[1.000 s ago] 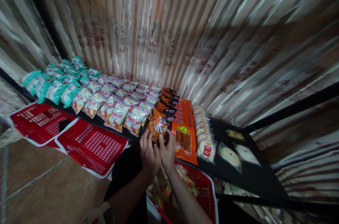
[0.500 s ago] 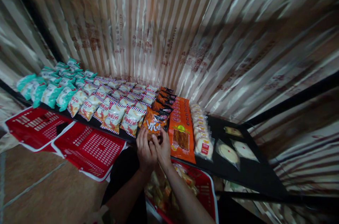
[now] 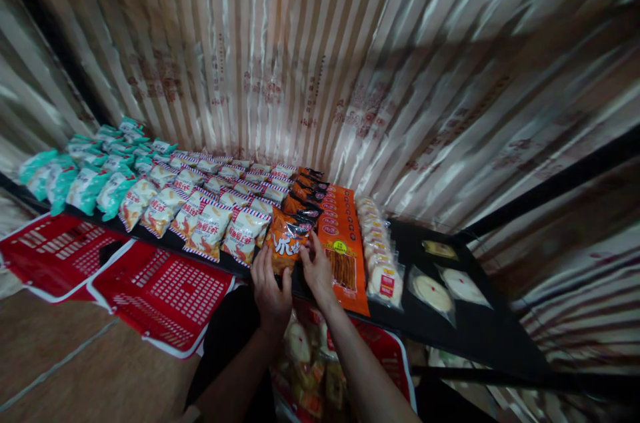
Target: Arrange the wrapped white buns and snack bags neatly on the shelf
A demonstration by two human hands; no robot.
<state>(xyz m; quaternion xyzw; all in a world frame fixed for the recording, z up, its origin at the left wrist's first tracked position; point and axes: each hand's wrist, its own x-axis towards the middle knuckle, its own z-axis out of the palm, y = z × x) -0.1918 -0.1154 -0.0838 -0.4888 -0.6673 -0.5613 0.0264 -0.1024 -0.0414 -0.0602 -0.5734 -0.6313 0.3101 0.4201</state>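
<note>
Both my hands rest at the front edge of a black shelf (image 3: 480,336). My left hand (image 3: 271,291) has its fingers curled on the lower left edge of an orange snack bag (image 3: 286,241). My right hand (image 3: 317,267) lies with fingers spread on the bag's right side, against a row of flat orange packets (image 3: 343,236). The orange bag is the front one of a short row of the same bags running back to the curtain.
Rows of red-and-white striped snack bags (image 3: 210,223) and teal bags (image 3: 85,176) fill the shelf's left. Clear packs of round cakes (image 3: 383,269) and single round pastries (image 3: 430,289) lie right. Red baskets (image 3: 165,293) sit below; another basket (image 3: 400,369) with snacks is under my arms. A striped curtain (image 3: 320,56) hangs behind.
The view has shifted slightly left and down. My hands have moved apart: the right slid up along the orange bag's right side, the left stays at its lower edge.
</note>
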